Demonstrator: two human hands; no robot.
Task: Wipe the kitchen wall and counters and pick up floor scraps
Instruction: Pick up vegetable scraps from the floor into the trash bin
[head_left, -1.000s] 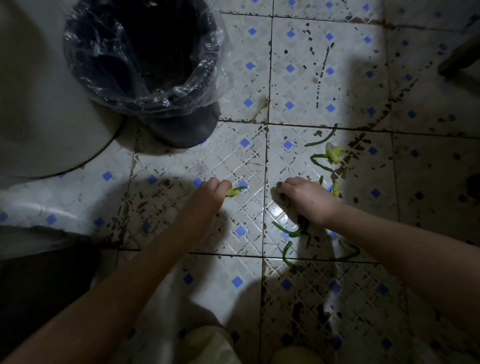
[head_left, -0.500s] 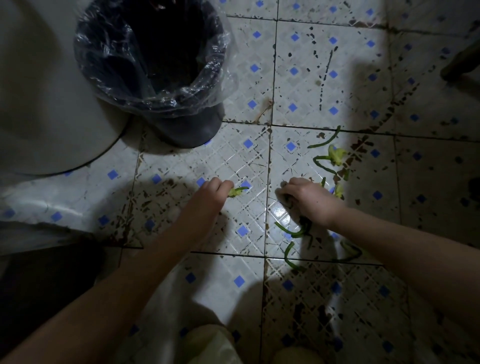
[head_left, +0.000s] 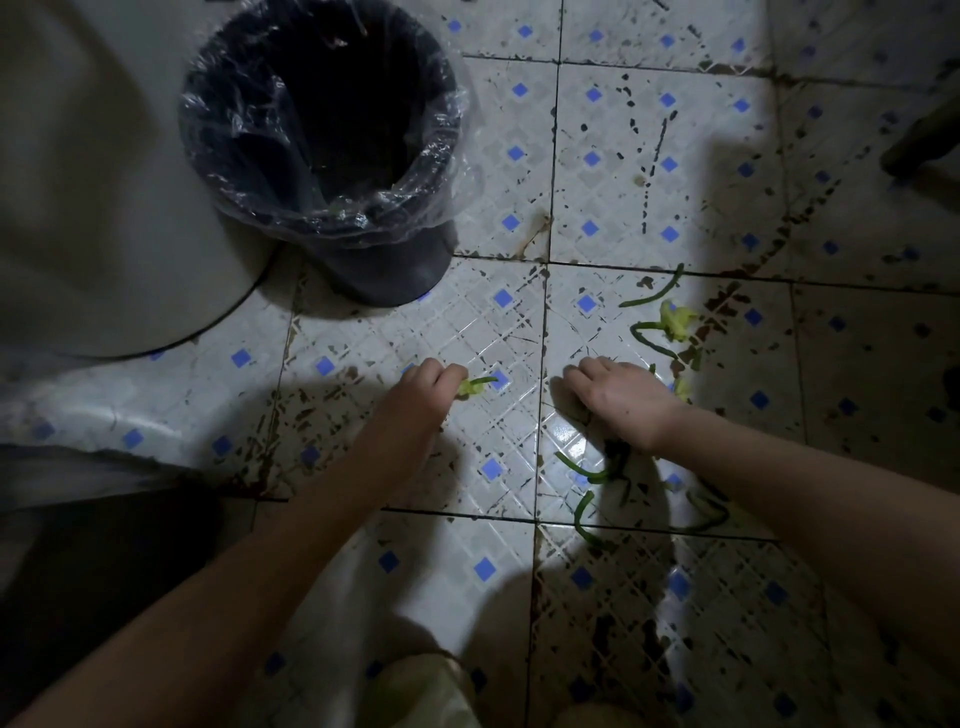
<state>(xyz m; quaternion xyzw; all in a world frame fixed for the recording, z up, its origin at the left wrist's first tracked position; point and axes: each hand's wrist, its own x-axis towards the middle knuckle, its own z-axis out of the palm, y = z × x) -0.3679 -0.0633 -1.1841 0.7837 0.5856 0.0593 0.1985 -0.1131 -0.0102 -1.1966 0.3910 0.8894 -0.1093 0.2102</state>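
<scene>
The left hand (head_left: 421, 392) pinches a green scrap (head_left: 474, 385) above the tiled floor (head_left: 623, 156); the right hand (head_left: 621, 400) seems curled around green strips (head_left: 577, 467).

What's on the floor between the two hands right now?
Head view: only the green scrap that the left hand pinches pokes toward the right hand; otherwise bare stained tile.
</scene>
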